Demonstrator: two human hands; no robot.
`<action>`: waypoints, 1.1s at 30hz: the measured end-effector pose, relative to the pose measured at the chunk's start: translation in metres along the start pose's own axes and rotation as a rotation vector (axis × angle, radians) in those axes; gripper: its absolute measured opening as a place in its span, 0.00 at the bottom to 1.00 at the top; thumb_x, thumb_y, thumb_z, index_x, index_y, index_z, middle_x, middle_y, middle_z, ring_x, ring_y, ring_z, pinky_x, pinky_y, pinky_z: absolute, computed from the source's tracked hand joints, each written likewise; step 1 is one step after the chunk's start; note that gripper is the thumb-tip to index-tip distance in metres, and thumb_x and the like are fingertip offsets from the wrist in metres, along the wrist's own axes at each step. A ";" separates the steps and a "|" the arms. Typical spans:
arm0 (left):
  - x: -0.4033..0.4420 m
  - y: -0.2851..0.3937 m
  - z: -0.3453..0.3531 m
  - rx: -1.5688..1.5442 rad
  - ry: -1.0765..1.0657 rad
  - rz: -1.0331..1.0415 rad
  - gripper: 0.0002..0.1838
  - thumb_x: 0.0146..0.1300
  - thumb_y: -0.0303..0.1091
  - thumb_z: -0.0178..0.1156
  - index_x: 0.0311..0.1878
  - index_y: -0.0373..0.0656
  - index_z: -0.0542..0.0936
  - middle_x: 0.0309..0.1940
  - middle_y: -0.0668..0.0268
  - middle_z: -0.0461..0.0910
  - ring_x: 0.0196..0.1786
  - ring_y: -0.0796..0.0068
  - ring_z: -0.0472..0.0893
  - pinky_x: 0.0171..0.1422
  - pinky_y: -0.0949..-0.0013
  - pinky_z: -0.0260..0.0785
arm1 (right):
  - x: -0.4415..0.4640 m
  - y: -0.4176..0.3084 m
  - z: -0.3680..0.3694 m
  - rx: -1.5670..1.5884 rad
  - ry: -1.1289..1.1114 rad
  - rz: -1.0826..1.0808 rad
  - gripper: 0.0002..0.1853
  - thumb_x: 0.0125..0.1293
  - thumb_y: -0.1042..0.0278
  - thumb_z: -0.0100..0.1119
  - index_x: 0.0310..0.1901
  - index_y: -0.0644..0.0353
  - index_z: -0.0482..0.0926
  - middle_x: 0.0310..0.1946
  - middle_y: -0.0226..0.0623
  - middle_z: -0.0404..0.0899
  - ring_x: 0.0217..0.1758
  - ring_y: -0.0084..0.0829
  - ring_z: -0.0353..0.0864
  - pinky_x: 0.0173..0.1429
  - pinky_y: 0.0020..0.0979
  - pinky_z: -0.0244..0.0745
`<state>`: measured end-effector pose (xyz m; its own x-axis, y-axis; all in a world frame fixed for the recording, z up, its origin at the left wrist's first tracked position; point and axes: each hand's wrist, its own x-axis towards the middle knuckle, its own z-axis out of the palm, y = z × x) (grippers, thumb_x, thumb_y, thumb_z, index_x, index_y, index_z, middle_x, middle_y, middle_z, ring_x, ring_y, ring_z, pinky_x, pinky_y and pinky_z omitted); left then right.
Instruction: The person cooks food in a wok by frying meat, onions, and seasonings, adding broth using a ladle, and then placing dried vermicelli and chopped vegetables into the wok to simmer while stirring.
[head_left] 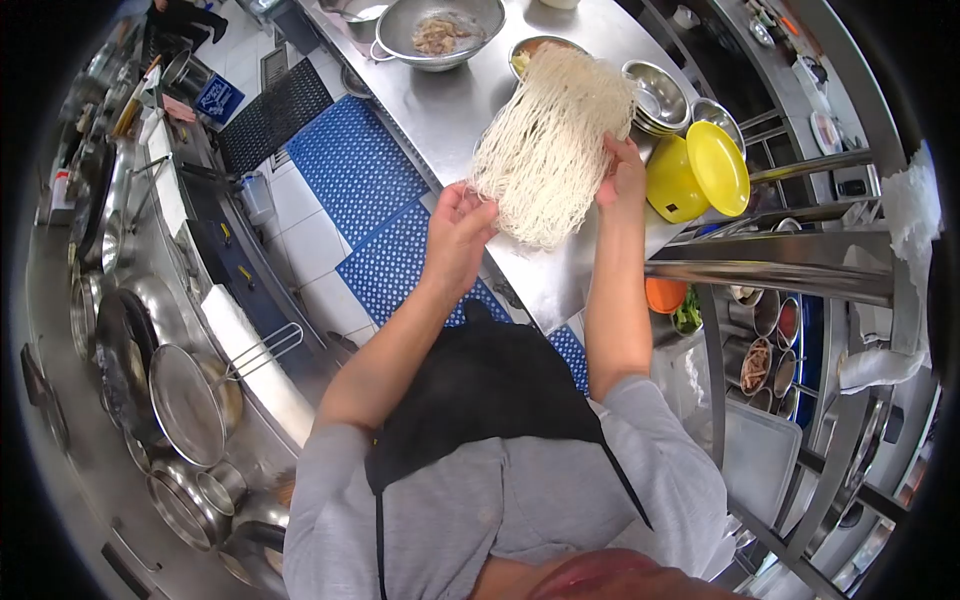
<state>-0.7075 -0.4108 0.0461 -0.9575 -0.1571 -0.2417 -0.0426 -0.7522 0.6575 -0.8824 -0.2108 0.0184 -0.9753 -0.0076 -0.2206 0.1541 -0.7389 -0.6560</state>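
Note:
A wide sheet of pale dried noodles (550, 150) is held up over the steel table (425, 110). On its left edge my left hand (462, 225) is closed, thumb and fingers pinching the strands. My right hand (622, 172) grips the right edge, with its fingers partly hidden by the noodles. Behind the sheet a metal bowl (520, 50) with food in it is partly covered. Right of the noodles are stacked steel bowls (660, 95) and a yellow container (675, 180) with a yellow lid (718, 168) leaning on it.
A colander (400, 25) with food stands at the table's far end. Steel rails (790, 280) and shelves with food containers are on the right. Pans and a strainer (187, 405) line the left counter. Blue mats (345, 165) cover part of the floor. A person's legs (190, 20) show far left.

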 end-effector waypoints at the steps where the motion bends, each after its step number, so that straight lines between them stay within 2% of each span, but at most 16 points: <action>1: -0.002 0.001 0.002 -0.068 -0.042 0.013 0.25 0.64 0.25 0.64 0.62 0.41 0.66 0.60 0.59 0.75 0.62 0.64 0.77 0.66 0.59 0.71 | -0.003 0.000 0.001 0.053 -0.002 0.016 0.22 0.65 0.85 0.54 0.61 0.67 0.65 0.58 0.50 0.75 0.59 0.45 0.80 0.64 0.48 0.79; 6: -0.018 0.009 0.025 -0.241 -0.207 0.141 0.40 0.64 0.25 0.62 0.77 0.47 0.55 0.70 0.56 0.68 0.74 0.55 0.66 0.77 0.48 0.61 | -0.028 0.004 0.025 0.211 -0.017 0.065 0.21 0.68 0.82 0.51 0.62 0.66 0.65 0.62 0.49 0.73 0.66 0.48 0.74 0.71 0.53 0.73; 9: -0.035 0.016 0.028 -0.233 -0.151 0.193 0.43 0.64 0.24 0.62 0.79 0.46 0.53 0.73 0.56 0.66 0.75 0.54 0.66 0.80 0.48 0.58 | -0.063 0.011 0.065 0.166 -0.019 0.099 0.25 0.70 0.77 0.51 0.68 0.67 0.65 0.66 0.50 0.73 0.70 0.47 0.73 0.76 0.52 0.67; 13: -0.071 0.033 0.005 -0.201 0.053 0.325 0.39 0.65 0.22 0.60 0.78 0.44 0.58 0.74 0.55 0.65 0.74 0.53 0.67 0.80 0.49 0.58 | -0.107 0.029 0.108 0.142 -0.268 0.177 0.26 0.69 0.78 0.54 0.68 0.60 0.64 0.66 0.46 0.72 0.71 0.45 0.70 0.77 0.54 0.63; 16: -0.115 0.053 -0.016 -0.174 0.144 0.479 0.37 0.67 0.22 0.57 0.78 0.42 0.57 0.74 0.54 0.65 0.75 0.52 0.67 0.79 0.48 0.59 | -0.138 0.061 0.139 0.159 -0.399 0.249 0.27 0.68 0.79 0.55 0.68 0.59 0.63 0.66 0.43 0.72 0.70 0.43 0.72 0.76 0.52 0.64; 19: -0.174 0.075 -0.023 -0.244 0.247 0.636 0.40 0.63 0.19 0.58 0.78 0.43 0.56 0.71 0.51 0.68 0.74 0.50 0.67 0.77 0.45 0.62 | -0.183 0.089 0.174 0.217 -0.545 0.426 0.25 0.68 0.78 0.57 0.67 0.60 0.67 0.64 0.40 0.75 0.68 0.38 0.74 0.75 0.48 0.65; 22: -0.247 0.098 -0.019 -0.275 0.350 0.799 0.40 0.61 0.19 0.60 0.78 0.43 0.58 0.71 0.51 0.68 0.74 0.50 0.68 0.76 0.45 0.64 | -0.237 0.111 0.210 0.156 -0.778 0.562 0.19 0.66 0.79 0.63 0.57 0.61 0.72 0.58 0.38 0.77 0.63 0.31 0.75 0.72 0.39 0.68; 23: -0.271 0.101 -0.024 -0.283 0.385 0.898 0.40 0.61 0.18 0.60 0.77 0.42 0.59 0.70 0.52 0.69 0.72 0.51 0.69 0.74 0.47 0.65 | -0.252 0.126 0.210 0.079 -0.871 0.513 0.14 0.72 0.69 0.60 0.55 0.61 0.73 0.59 0.38 0.77 0.64 0.30 0.75 0.73 0.41 0.67; 24: -0.297 0.102 -0.030 -0.285 0.429 1.003 0.40 0.60 0.18 0.61 0.76 0.42 0.61 0.70 0.52 0.69 0.71 0.52 0.71 0.73 0.48 0.67 | -0.271 0.137 0.217 0.085 -0.944 0.688 0.18 0.77 0.56 0.53 0.58 0.60 0.72 0.58 0.37 0.76 0.63 0.31 0.74 0.73 0.44 0.67; 25: -0.332 0.104 -0.030 -0.248 0.464 1.138 0.39 0.59 0.18 0.61 0.75 0.41 0.63 0.69 0.53 0.71 0.69 0.54 0.73 0.72 0.50 0.69 | -0.338 0.116 0.238 -0.032 -1.090 0.715 0.25 0.78 0.46 0.46 0.62 0.59 0.70 0.60 0.38 0.75 0.66 0.32 0.72 0.74 0.47 0.65; 26: -0.367 0.108 -0.028 -0.202 0.462 1.233 0.37 0.59 0.18 0.62 0.74 0.41 0.65 0.67 0.54 0.73 0.67 0.55 0.75 0.71 0.51 0.70 | -0.361 0.127 0.234 0.029 -1.129 0.829 0.28 0.77 0.50 0.52 0.69 0.60 0.65 0.61 0.40 0.75 0.64 0.35 0.76 0.71 0.46 0.71; 28: -0.446 0.105 -0.019 -0.153 0.599 1.391 0.35 0.59 0.17 0.62 0.71 0.40 0.67 0.65 0.55 0.76 0.66 0.56 0.77 0.71 0.53 0.71 | -0.397 0.168 0.217 -0.199 -1.404 0.775 0.28 0.75 0.56 0.58 0.70 0.61 0.66 0.58 0.42 0.79 0.59 0.39 0.80 0.63 0.43 0.78; 29: -0.479 0.103 -0.016 -0.132 0.636 1.438 0.33 0.59 0.17 0.62 0.70 0.40 0.69 0.64 0.56 0.77 0.65 0.57 0.77 0.71 0.53 0.71 | -0.430 0.176 0.210 -0.387 -1.600 0.703 0.25 0.74 0.59 0.59 0.66 0.62 0.71 0.54 0.41 0.81 0.56 0.39 0.82 0.59 0.39 0.80; 30: -0.516 0.098 -0.014 -0.108 0.718 1.505 0.31 0.59 0.16 0.61 0.68 0.39 0.71 0.60 0.55 0.79 0.63 0.57 0.79 0.70 0.52 0.72 | -0.463 0.180 0.199 -0.575 -1.775 0.595 0.22 0.73 0.61 0.61 0.63 0.64 0.75 0.50 0.40 0.83 0.52 0.39 0.84 0.55 0.36 0.82; 32: -0.591 0.080 -0.011 -0.052 0.820 1.599 0.30 0.59 0.16 0.61 0.67 0.38 0.72 0.60 0.54 0.80 0.62 0.57 0.80 0.68 0.52 0.75 | -0.522 0.203 0.176 -0.626 -2.112 0.170 0.19 0.71 0.59 0.63 0.53 0.67 0.81 0.46 0.45 0.85 0.50 0.40 0.84 0.53 0.36 0.80; 33: -0.625 0.069 -0.005 0.014 0.964 1.605 0.29 0.62 0.19 0.60 0.68 0.34 0.70 0.62 0.51 0.77 0.64 0.54 0.78 0.70 0.51 0.73 | -0.549 0.211 0.165 -0.666 -2.208 0.082 0.20 0.69 0.57 0.65 0.51 0.67 0.82 0.47 0.49 0.84 0.50 0.43 0.84 0.53 0.38 0.80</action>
<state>-0.1101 -0.3677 0.2388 0.3873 -0.8820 0.2684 0.6118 0.4636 0.6409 -0.3404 -0.4737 0.1197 0.4860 -0.8221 0.2966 -0.2495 -0.4557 -0.8545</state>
